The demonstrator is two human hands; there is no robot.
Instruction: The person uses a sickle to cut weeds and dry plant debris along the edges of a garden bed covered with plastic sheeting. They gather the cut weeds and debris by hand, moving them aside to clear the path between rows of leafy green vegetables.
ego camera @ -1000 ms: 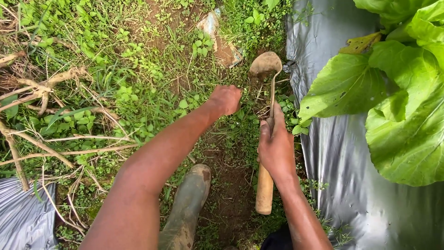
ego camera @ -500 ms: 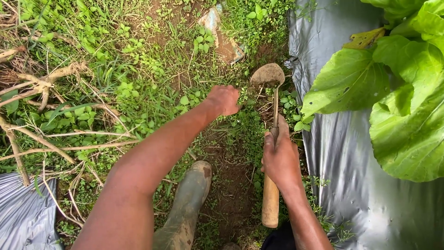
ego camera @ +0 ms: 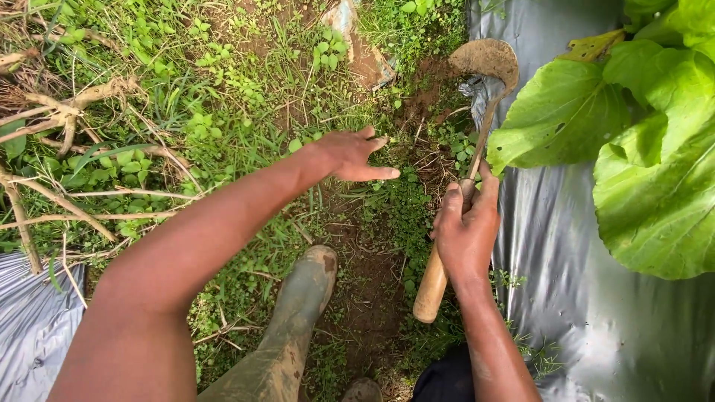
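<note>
Muddy boot (ego camera: 302,298) nearest on the soil path, right hand (ego camera: 465,234) beside the boot, fingers wrapped around the hoe (ego camera: 454,223) handle, left hand (ego camera: 350,155) beyond the boot, fingers spread, empty, over weeds (ego camera: 223,112), hoe blade (ego camera: 488,58) farthest, raised against the plastic sheet (ego camera: 566,283), leaves (ego camera: 648,149) over the sheet.

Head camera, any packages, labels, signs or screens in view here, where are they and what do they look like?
Crumpled wrapper: flat in the weeds at top centre, ahead of the open left hand; torn, pale grey-blue and tan, muddy.
No labels, signs or screens show.
</note>
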